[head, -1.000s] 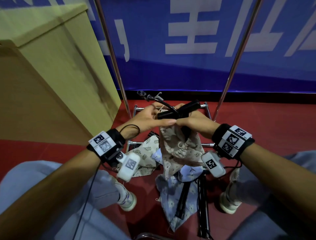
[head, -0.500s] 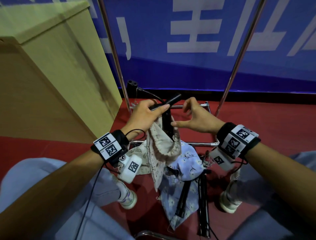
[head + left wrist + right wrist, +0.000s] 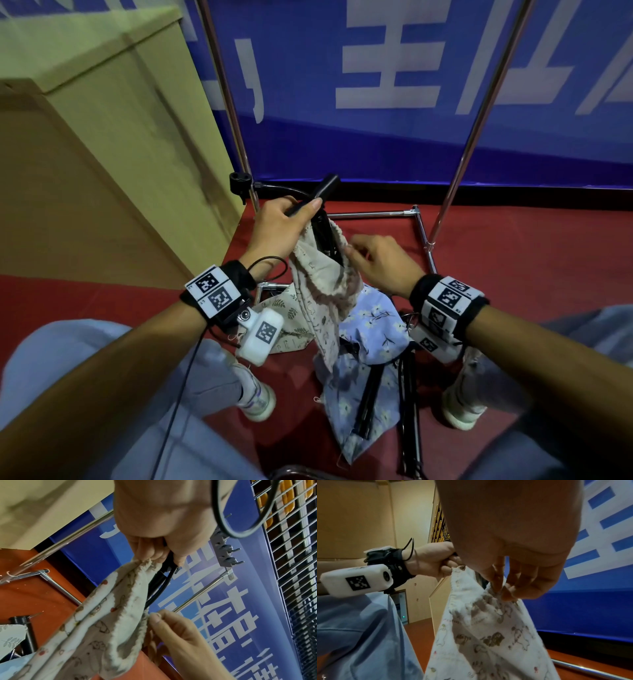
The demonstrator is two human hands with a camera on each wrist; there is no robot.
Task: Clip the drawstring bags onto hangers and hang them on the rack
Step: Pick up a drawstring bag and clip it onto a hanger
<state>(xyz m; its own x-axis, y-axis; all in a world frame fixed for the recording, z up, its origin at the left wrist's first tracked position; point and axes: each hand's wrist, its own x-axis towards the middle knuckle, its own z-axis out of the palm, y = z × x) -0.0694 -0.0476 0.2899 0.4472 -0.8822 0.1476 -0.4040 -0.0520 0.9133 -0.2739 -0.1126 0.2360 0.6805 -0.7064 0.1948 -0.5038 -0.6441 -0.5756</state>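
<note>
While the cream bag (image 3: 322, 274) with little brown pictures hangs in the air above the floor, one top corner of it sits up by the black hanger (image 3: 318, 202). That corner looks clipped on, but the clip itself is hidden, so I cannot be sure. The other top corner is not on a clip yet.

The left hand (image 3: 281, 229) is curled tight around the hanger and holds it up, right next to the first corner. The right hand (image 3: 380, 263) pinches the far corner of the bag's top edge between thumb and fingers (image 3: 498, 586). I think this hand is pulling the edge flat so it can go into a second clip.

So the job is only at its start. No bag can be seen on the rack (image 3: 479, 113); its top bar shows only in the left wrist view, and no hanger is on the part that shows.

More work waits on the red floor (image 3: 513, 257). A blue flower bag (image 3: 370, 342) lies there just under the cream one. A leaf bag (image 3: 284, 308) lies beside it, partly hidden by the left wrist. Some more black hangers (image 3: 407, 411) lie near the blue bag too. All of these still need clipping and hanging.
</note>
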